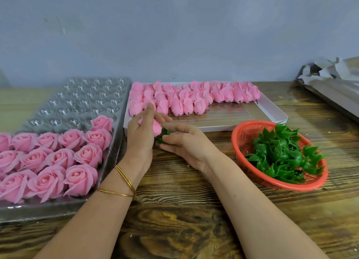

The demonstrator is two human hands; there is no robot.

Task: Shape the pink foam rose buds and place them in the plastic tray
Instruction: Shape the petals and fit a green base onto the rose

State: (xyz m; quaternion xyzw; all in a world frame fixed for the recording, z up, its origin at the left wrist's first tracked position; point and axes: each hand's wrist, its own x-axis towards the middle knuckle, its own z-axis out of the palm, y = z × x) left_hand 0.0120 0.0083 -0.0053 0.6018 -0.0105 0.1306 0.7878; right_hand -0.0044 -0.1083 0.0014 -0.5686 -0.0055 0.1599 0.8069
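At the centre of the frame the left hand curls its fingers round a pink foam rose bud, which lies between its palm and thumb, tip toward the upper left. The right hand pinches the green calyx at the bud's base between thumb and fingertips. The plastic tray sits at left, its nearer cells filled with open roses. Closed buds lie in a white box behind the hands; a red basket of calyxes stands at right.
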